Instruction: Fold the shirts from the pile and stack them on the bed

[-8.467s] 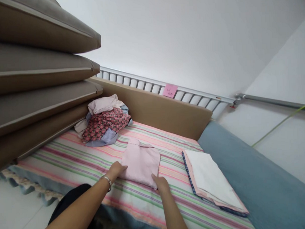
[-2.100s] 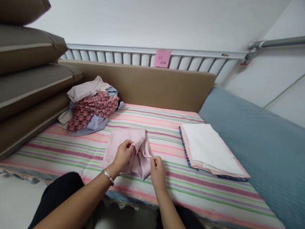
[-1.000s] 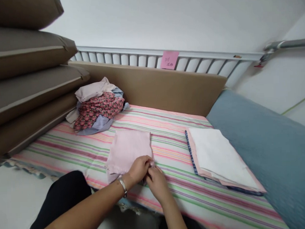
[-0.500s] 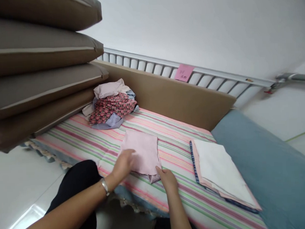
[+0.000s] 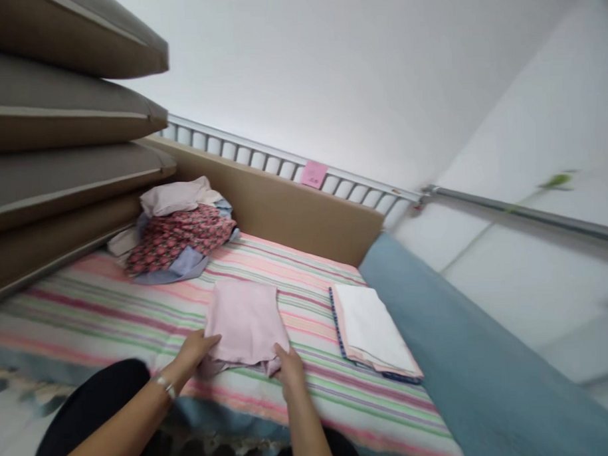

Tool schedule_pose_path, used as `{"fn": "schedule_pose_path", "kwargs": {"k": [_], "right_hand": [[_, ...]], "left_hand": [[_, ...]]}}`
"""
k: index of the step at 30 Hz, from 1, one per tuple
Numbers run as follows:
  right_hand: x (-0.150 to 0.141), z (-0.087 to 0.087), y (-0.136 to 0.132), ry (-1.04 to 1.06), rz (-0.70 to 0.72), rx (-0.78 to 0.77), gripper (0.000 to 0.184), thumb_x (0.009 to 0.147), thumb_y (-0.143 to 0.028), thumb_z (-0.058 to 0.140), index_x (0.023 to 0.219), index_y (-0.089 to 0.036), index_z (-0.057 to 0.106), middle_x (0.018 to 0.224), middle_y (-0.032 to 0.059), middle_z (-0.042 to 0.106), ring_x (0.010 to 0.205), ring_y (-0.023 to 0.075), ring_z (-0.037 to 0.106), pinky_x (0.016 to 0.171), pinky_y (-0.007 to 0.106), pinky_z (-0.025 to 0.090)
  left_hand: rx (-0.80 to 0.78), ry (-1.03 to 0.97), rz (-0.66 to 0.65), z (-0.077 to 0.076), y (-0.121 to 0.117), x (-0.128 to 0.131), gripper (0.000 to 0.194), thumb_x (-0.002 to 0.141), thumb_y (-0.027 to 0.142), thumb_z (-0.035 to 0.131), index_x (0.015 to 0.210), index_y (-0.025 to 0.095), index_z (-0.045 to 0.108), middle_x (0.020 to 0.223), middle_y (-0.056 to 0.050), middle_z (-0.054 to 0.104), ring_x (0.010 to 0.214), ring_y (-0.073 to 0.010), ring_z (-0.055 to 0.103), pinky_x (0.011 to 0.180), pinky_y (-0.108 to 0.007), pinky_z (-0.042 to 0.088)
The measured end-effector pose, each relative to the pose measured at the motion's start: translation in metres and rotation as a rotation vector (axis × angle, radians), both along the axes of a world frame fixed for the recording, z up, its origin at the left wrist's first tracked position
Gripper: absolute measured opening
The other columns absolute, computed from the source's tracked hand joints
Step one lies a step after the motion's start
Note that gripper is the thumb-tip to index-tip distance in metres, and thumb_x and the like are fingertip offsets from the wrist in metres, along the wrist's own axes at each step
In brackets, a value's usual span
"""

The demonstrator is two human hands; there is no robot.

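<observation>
A folded pink cloth (image 5: 246, 320) lies on the striped bed cover in front of me; its kind of garment I cannot make out. My left hand (image 5: 192, 351), with a bracelet at the wrist, pinches its near left corner, thumb on top. At the near right corner my right hand (image 5: 289, 365) grips the cloth the same way, fingers tucked underneath. The cloth's near edge hangs slightly loose between both hands. To the right rests a stack of folded cloths (image 5: 370, 325), white on top, with pink and dark blue checked layers below.
A heap of crumpled clothes (image 5: 179, 232) sits at the back left beside stacked brown cushions (image 5: 71, 123). A brown padded board (image 5: 283, 205) and a white railing with a pink note (image 5: 314, 174) run along the back. A blue padded panel (image 5: 437, 330) borders the right.
My left hand has moved from the cloth's top to its near left corner and taken hold there. My right hand keeps the near right corner. The view has turned right.
</observation>
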State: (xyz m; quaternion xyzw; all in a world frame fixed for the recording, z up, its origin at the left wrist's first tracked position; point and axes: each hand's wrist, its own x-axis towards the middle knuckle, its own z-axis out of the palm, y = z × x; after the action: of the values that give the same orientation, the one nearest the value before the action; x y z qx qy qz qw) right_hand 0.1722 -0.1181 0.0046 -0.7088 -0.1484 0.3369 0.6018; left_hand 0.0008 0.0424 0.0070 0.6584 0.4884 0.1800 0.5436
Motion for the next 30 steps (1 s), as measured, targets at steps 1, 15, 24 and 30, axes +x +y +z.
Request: {"fn": "schedule_pose_path", "kwargs": {"k": [1,15,24,30], "right_hand": [[-0.004,0.003,-0.001,0.016,-0.051,0.048,0.047,0.058,-0.055,0.065,0.086,-0.019,0.058,0.069,0.0044,0.068,0.068,0.0216,0.065,0.057,0.031,0.049],[0.0,0.174,-0.164,0.14,-0.06,0.547,0.035,0.071,-0.034,0.07,0.101,-0.017,0.062,0.091,0.006,0.07,0.088,0.0214,0.063,0.081,0.034,0.047],[0.161,0.256,-0.2,-0.183,-0.197,0.452,0.024,0.065,-0.031,0.075,0.076,-0.016,0.059,0.063,-0.0019,0.063,0.059,0.0115,0.057,0.058,0.021,0.046],[0.272,0.251,-0.209,-0.269,-0.301,0.502,0.012,0.08,-0.02,0.058,0.091,-0.017,0.06,0.083,0.0004,0.068,0.069,0.0106,0.062,0.061,0.021,0.05]], "left_hand": [[-0.011,-0.05,0.004,0.002,-0.001,-0.002,0.02,0.071,0.031,0.059,0.076,0.012,0.062,0.079,-0.011,0.07,0.078,-0.0249,0.066,0.062,-0.027,0.049],[-0.516,-0.578,-0.371,0.197,-0.121,0.016,0.03,0.06,0.038,0.076,0.071,0.018,0.056,0.064,0.0,0.062,0.059,-0.0169,0.059,0.058,-0.025,0.046],[-0.261,-0.652,-0.488,0.228,-0.147,0.181,0.026,0.065,0.033,0.072,0.072,0.014,0.055,0.061,0.001,0.059,0.052,-0.0103,0.051,0.05,-0.02,0.037],[-0.227,-0.824,-0.416,0.207,-0.148,0.315,0.025,0.069,0.029,0.068,0.084,0.013,0.057,0.07,-0.001,0.061,0.055,-0.01,0.053,0.052,-0.021,0.042]]}}
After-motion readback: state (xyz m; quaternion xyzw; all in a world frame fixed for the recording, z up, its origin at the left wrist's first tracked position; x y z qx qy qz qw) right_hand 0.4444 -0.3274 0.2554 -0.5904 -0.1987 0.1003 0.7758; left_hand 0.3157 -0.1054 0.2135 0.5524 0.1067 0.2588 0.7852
